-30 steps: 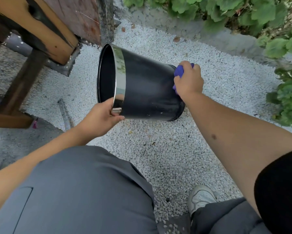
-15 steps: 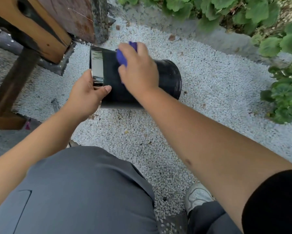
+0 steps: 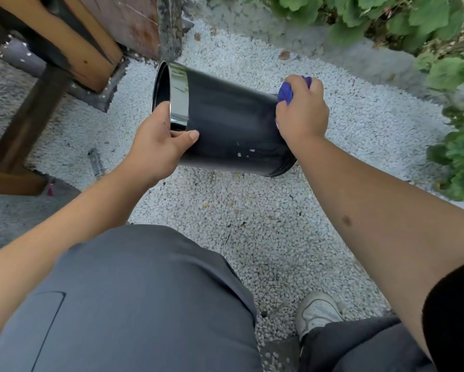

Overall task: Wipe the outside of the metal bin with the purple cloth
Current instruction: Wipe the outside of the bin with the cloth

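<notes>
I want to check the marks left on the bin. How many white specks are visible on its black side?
3 that I can make out, clustered low on the bin's side facing the camera, nearer the base: and. The hidden far side may have more.

Garden/yard: white gravel (image 3: 252, 237), leafy plants (image 3: 386, 12), wood bench (image 3: 64, 41).

Bin (image 3: 231, 130) on its side over gravel (image 3: 252, 224) before my knees; my left hand (image 3: 158, 146) at its rim, my right hand (image 3: 302, 114) with cloth (image 3: 286, 92) at its base; bench (image 3: 51, 49) behind left, plants (image 3: 413, 20) behind right.
</notes>
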